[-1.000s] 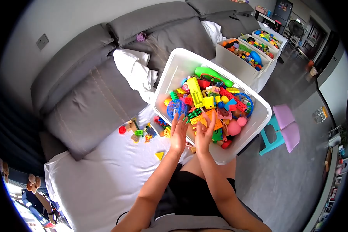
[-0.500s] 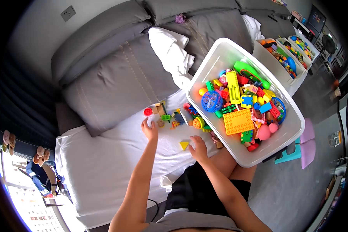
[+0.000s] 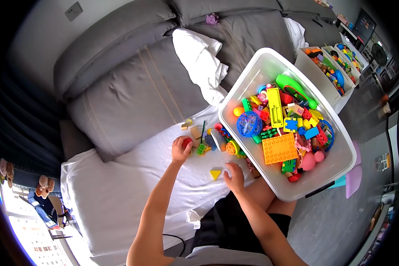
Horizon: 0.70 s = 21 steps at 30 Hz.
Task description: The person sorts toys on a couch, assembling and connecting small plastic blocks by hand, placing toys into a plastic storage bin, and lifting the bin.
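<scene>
My left hand (image 3: 180,151) has its fingers curled round a red toy (image 3: 187,142) on the white sheet. Just right of it lie a green block (image 3: 201,149), a wooden block (image 3: 196,132) and other small toys. My right hand (image 3: 234,177) hovers near the bin's lower left side, fingers apart and slightly bent, with nothing in it. A yellow triangle block (image 3: 215,174) lies to its left. The large white bin (image 3: 244,91) holds many toys, among them an orange plate (image 3: 279,149), a blue lattice ball (image 3: 249,124) and a yellow block (image 3: 275,107).
Behind is a grey sofa (image 3: 124,93) with a white cloth (image 3: 198,60) on it. Smaller bins of toys (image 3: 312,73) stand at the back right. A purple chair (image 3: 354,179) shows beyond the large bin. A dark cable (image 3: 175,237) lies near my legs.
Both hands have moved down and left from in front of the large bin. My left hand has closed on the red toy, and the toys around it have shifted. The view has swung left.
</scene>
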Each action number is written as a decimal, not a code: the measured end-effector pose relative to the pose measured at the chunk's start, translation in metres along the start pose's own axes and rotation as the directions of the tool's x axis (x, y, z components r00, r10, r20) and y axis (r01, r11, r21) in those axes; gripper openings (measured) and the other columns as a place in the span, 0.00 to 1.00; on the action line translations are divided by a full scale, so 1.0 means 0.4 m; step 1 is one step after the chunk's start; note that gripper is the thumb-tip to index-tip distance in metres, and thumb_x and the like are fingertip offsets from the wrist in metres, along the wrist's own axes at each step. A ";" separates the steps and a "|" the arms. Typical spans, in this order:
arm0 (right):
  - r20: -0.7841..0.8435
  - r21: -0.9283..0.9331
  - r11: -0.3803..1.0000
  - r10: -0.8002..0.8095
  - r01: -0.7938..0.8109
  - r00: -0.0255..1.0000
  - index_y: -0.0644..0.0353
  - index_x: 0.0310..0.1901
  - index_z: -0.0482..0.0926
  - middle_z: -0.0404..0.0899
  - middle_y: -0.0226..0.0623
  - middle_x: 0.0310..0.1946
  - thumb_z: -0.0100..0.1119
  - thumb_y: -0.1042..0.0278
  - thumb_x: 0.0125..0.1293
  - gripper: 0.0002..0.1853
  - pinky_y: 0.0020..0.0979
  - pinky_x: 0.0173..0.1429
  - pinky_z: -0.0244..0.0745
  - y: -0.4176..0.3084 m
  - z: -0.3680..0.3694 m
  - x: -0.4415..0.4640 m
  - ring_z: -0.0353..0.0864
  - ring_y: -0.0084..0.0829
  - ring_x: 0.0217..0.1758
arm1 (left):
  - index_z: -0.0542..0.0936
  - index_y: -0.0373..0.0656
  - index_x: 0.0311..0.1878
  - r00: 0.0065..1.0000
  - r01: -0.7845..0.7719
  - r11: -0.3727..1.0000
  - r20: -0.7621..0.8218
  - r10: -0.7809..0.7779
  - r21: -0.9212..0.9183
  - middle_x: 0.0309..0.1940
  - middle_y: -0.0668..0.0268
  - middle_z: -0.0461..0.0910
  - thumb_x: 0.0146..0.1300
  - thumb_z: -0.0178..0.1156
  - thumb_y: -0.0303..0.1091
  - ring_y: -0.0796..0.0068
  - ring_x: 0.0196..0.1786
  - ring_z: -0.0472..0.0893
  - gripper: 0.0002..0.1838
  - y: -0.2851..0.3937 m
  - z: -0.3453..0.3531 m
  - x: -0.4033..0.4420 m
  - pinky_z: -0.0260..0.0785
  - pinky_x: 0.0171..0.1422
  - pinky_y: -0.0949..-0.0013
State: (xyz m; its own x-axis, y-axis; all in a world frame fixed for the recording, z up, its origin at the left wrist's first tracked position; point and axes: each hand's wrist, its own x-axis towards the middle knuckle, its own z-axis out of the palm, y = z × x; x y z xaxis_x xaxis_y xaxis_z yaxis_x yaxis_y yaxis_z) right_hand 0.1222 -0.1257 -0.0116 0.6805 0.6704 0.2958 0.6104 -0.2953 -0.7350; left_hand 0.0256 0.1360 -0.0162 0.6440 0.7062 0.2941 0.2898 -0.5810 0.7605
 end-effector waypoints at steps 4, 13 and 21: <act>0.001 0.141 0.980 0.144 -0.143 0.990 0.57 0.45 0.75 0.76 0.36 0.41 0.60 0.73 0.52 0.16 0.29 0.40 0.71 0.022 0.006 -0.003 0.75 0.33 0.39 | 0.77 0.50 0.49 0.987 -0.110 0.988 -0.110 0.121 0.105 0.50 0.59 0.73 0.54 0.61 0.42 0.56 0.51 0.70 0.18 -0.011 0.037 0.122 0.61 0.59 0.60; 0.028 0.256 0.939 0.229 -0.229 0.973 0.58 0.45 0.76 0.75 0.33 0.36 0.59 0.74 0.53 0.15 0.24 0.36 0.71 0.026 0.005 -0.006 0.74 0.26 0.34 | 0.80 0.59 0.41 0.917 0.237 0.850 0.181 -0.356 0.471 0.49 0.66 0.71 0.49 0.61 0.47 0.61 0.55 0.67 0.14 0.072 0.142 0.212 0.58 0.61 0.57; 0.035 0.253 0.932 0.261 -0.262 0.965 0.58 0.43 0.76 0.76 0.33 0.35 0.59 0.74 0.53 0.14 0.24 0.33 0.71 0.032 0.001 0.007 0.74 0.26 0.32 | 0.81 0.48 0.31 0.973 -0.012 0.968 0.228 -0.047 0.250 0.43 0.62 0.74 0.50 0.60 0.39 0.56 0.49 0.71 0.07 0.100 0.074 0.000 0.64 0.56 0.60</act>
State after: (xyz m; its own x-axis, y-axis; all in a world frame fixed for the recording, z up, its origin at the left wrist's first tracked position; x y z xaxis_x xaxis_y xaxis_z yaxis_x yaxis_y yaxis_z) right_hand 0.1316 -0.1272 -0.0203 0.8019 0.5931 0.0719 0.2881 -0.2785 -0.9162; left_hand 0.0581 0.1009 -0.0029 0.7740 0.6220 0.1185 0.4502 -0.6721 0.5879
